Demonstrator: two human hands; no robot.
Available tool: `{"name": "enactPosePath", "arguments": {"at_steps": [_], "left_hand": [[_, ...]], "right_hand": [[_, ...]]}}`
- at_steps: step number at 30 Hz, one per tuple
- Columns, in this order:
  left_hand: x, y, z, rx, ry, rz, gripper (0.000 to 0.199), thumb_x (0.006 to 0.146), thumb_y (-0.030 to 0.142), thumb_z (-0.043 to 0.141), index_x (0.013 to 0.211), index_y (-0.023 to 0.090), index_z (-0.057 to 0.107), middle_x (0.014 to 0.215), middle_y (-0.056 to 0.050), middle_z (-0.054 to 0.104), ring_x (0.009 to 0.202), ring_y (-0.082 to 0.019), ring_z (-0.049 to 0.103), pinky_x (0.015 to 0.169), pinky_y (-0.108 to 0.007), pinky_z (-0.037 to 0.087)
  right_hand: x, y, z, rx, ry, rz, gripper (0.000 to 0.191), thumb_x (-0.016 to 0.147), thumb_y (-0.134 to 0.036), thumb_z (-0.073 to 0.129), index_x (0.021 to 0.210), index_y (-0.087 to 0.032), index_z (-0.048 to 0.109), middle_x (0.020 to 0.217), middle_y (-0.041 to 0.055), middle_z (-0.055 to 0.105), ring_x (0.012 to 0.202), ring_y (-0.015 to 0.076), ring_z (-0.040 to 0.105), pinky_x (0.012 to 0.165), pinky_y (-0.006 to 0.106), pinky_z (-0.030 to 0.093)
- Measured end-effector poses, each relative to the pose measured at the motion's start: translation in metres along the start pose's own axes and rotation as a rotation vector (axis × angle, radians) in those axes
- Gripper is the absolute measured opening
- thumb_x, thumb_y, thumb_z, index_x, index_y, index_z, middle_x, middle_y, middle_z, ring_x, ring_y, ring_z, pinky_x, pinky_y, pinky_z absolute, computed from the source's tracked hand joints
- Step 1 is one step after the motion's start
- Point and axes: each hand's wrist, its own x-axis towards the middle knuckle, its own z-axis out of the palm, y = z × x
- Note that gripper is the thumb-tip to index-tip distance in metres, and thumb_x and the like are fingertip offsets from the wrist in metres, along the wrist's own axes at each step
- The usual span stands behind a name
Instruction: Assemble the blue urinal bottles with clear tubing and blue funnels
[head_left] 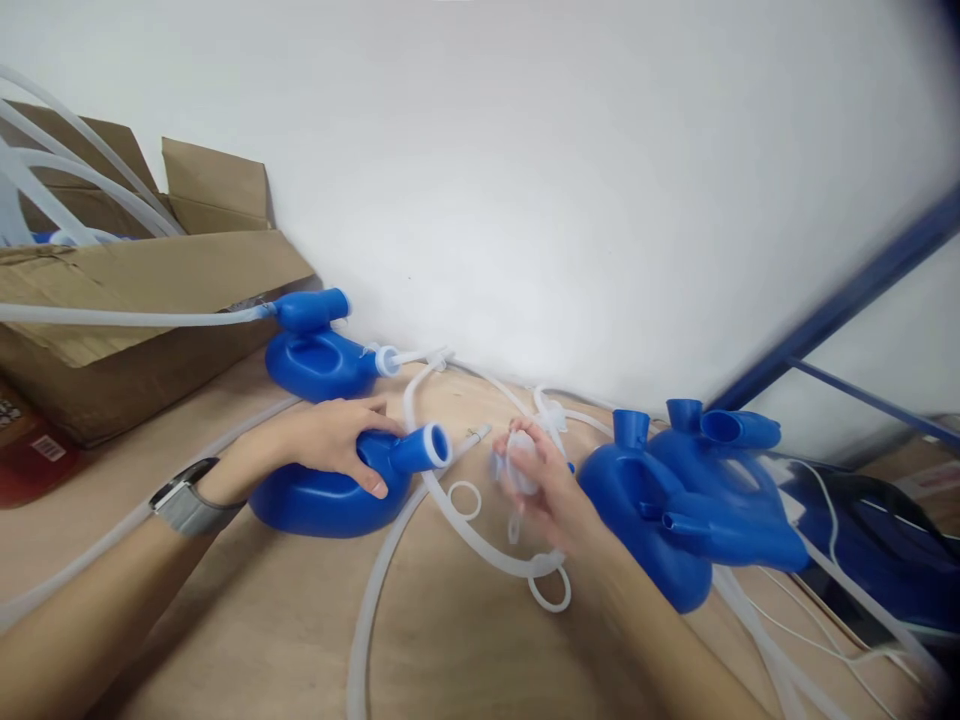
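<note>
- Bottle (322,508) at 8 o'clock could skid: my left hand (334,435) is spread loosely.
- Clear piece (521,465), pinched by my right hand (553,482), could snag tube (484,553) at 6.

This place looks like a small workshop or packing area: on the wooden worktop (450,640) there are several same blue bottles (322,500), loose clear tubes (367,610) and an open cardboard box (150,290).

Jug (322,510): blue | cap (523,465): translucent white | tubing (373,592): whitish | carton (187,272): brown | wristband (196,512): grey
</note>
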Motion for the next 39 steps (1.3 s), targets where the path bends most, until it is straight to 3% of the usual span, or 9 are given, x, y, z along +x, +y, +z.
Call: {"name": "enactPosePath", "arguments": {"at_steps": [3,5,7,10,16,20,27,34,39], "left_hand": [[0.000,0.002,-0.001,0.006,0.003,-0.005,0.080,0.068,0.069,0.083,0.139,0.035,0.067,0.136,-0.006,0.060,0.120,-0.035,0.064,0.096,-0.036,0.051],[0.001,0.001,0.001,0.007,0.012,0.004,0.080,0.069,0.070,0.083,0.139,0.035,0.067,0.133,-0.006,0.061,0.116,-0.033,0.066,0.094,-0.035,0.051],[0.002,-0.002,0.003,0.006,0.032,0.025,0.081,0.068,0.072,0.083,0.138,0.035,0.067,0.129,-0.005,0.062,0.111,-0.031,0.067,0.089,-0.033,0.051],[0.002,-0.006,0.006,0.018,0.060,0.055,0.081,0.067,0.075,0.083,0.136,0.035,0.068,0.128,-0.004,0.062,0.106,-0.029,0.069,0.083,-0.032,0.050],[0.001,-0.006,0.008,0.064,0.092,0.071,0.080,0.066,0.075,0.083,0.134,0.036,0.068,0.130,-0.003,0.062,0.097,-0.028,0.071,0.079,-0.032,0.050],[0.001,-0.003,0.011,0.125,0.122,0.090,0.081,0.066,0.074,0.083,0.134,0.034,0.067,0.133,-0.004,0.062,0.094,-0.028,0.072,0.077,-0.034,0.052],[0.000,0.007,0.009,0.167,0.098,0.088,0.089,0.067,0.072,0.084,0.144,0.034,0.063,0.148,-0.009,0.056,0.099,-0.034,0.073,0.083,-0.040,0.056],[0.004,0.007,0.009,0.084,0.097,0.091,0.086,0.069,0.068,0.085,0.145,0.035,0.063,0.143,-0.007,0.059,0.109,-0.033,0.070,0.093,-0.039,0.056],[0.004,0.007,0.012,0.043,0.127,0.089,0.080,0.072,0.065,0.085,0.142,0.031,0.067,0.147,-0.008,0.060,0.122,-0.035,0.065,0.099,-0.037,0.054]], "right_hand": [[0.025,0.007,0.021,-0.295,-0.003,-0.176,0.052,0.070,-0.040,0.085,0.103,-0.028,0.046,0.084,-0.0061,0.059,0.057,0.0116,0.054,0.049,0.023,0.046],[0.037,0.014,0.033,-0.519,-0.045,-0.385,0.041,0.070,-0.032,0.079,0.099,-0.026,0.051,0.094,0.0000,0.059,0.084,0.0204,0.064,0.075,0.035,0.057],[0.046,0.020,0.041,-0.675,-0.122,-0.549,0.039,0.067,-0.025,0.075,0.101,-0.024,0.057,0.116,0.0067,0.057,0.115,0.0279,0.060,0.102,0.044,0.052],[0.056,0.028,0.048,-0.744,-0.247,-0.605,0.053,0.070,-0.024,0.073,0.121,-0.024,0.057,0.137,0.0115,0.048,0.134,0.0307,0.050,0.115,0.048,0.042],[0.078,0.033,0.037,-0.764,-0.425,-0.600,0.057,0.088,-0.049,0.064,0.137,-0.022,0.052,0.146,0.0157,0.046,0.142,0.0337,0.044,0.121,0.055,0.034],[0.090,0.028,0.030,-0.874,-0.481,-0.699,0.064,0.091,-0.061,0.062,0.142,-0.023,0.052,0.151,0.0160,0.042,0.146,0.0353,0.041,0.123,0.057,0.030],[0.106,0.031,0.034,-0.737,-0.660,-0.802,0.065,0.094,-0.072,0.055,0.135,-0.021,0.059,0.140,0.0152,0.060,0.132,0.0338,0.054,0.117,0.053,0.038],[0.097,0.042,0.040,-0.571,-0.590,-0.680,0.056,0.093,-0.064,0.059,0.126,-0.020,0.065,0.130,0.0122,0.068,0.122,0.0319,0.061,0.110,0.048,0.044],[0.083,0.040,0.048,-0.517,-0.491,-0.592,0.042,0.089,-0.046,0.059,0.120,-0.021,0.069,0.129,0.0093,0.070,0.118,0.0295,0.064,0.108,0.044,0.045]]}}
